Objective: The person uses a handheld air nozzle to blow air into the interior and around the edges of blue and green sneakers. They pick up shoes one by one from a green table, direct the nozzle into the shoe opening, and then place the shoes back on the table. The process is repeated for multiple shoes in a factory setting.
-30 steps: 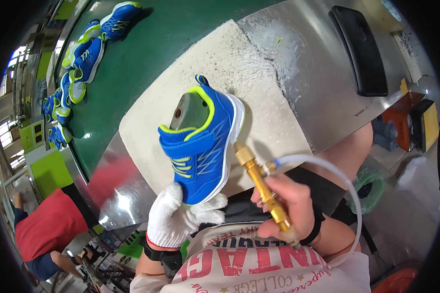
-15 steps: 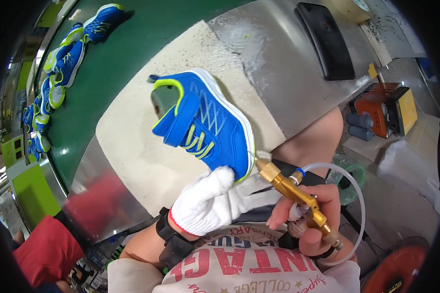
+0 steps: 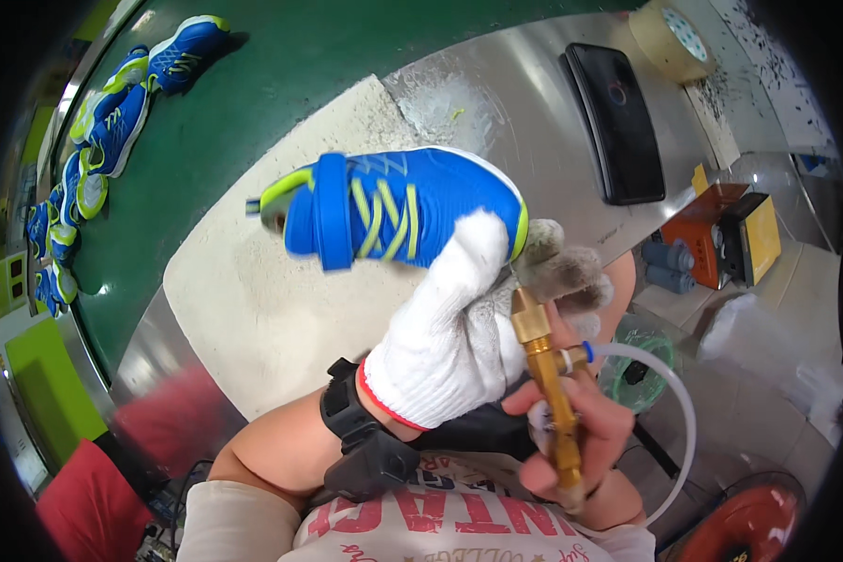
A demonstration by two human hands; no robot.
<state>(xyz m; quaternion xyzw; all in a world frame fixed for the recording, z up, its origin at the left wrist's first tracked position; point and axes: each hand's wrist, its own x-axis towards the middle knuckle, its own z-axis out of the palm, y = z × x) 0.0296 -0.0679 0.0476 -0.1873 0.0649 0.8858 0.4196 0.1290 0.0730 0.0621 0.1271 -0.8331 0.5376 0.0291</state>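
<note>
A blue child's sneaker (image 3: 440, 192) with lime trim, laces and a strap hangs sideways above the pale work mat (image 3: 244, 328), its toe to the right. My left hand (image 3: 464, 328), in a white knit glove with grimy fingertips, grips it by the toe, thumb on the upper and fingers beneath or past the tip. A brass nozzle gun (image 3: 560, 412) is in my bare right hand (image 3: 595, 426), fingers wrapped around its body. Its thin tip points up near the toe's lower edge; whether they touch I cannot tell. A clear hose (image 3: 684, 403) curves off the gun.
More blue and lime sneakers (image 3: 122, 126) line the far left of the green surface (image 3: 281, 66). A black phone (image 3: 618, 126) and a tape roll (image 3: 672, 42) rest on the metal table at the right. Boxes (image 3: 759, 239) and a red fan (image 3: 740, 525) stand lower right.
My left hand has moved up and turned the sneaker, so its toe now points right and its laces face me more. The gun in my right hand has swung more upright.
</note>
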